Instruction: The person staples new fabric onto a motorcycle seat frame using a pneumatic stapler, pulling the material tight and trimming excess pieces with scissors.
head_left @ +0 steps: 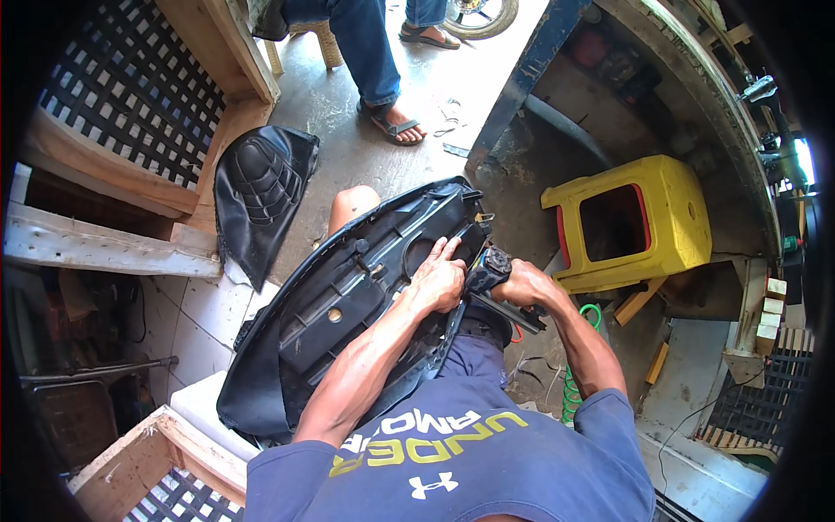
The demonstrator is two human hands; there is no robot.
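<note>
L fingers [441, 250] extended on ribbed blk plastic base [396, 257], R fingers [515, 284] gripping boxy tool [490, 267].

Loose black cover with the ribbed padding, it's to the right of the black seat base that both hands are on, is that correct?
Not quite: the head view shows the loose black cover to the left of the black seat base, not the right.

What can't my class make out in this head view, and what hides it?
Head view throughout:
Black seat: side facing down, hidden by its base.
Right hand: palm on the black tool, hidden by the hand itself.
Wheel: top, cut off by the upper edge.
Jeans leg: wearer's upper body, likewise.
</note>
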